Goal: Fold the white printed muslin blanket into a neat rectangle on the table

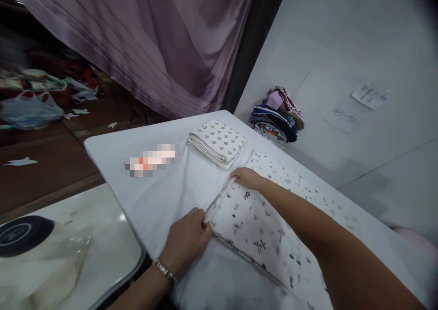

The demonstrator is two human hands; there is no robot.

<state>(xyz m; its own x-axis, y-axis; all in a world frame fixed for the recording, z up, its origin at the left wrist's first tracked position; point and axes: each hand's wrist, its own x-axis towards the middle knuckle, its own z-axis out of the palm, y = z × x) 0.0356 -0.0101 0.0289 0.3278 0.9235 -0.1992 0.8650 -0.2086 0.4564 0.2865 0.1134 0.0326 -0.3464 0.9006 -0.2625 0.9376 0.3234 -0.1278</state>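
Head camera shows a white cloth (263, 241) lying on the white table (147, 205), sprinkled with small, muted prints: brownish palm trees, grey sprigs and dark green spots. It is folded, with layered edges showing along its near side, while a printed stretch lies flatter beyond, toward the wall (328, 63). Its left edge runs straight between the hands: the left hand (190, 232) pinches the near corner between thumb and fingers, and the right hand (249, 178) pinches the far corner, just beside a folded, grey-patterned cloth (219, 141).
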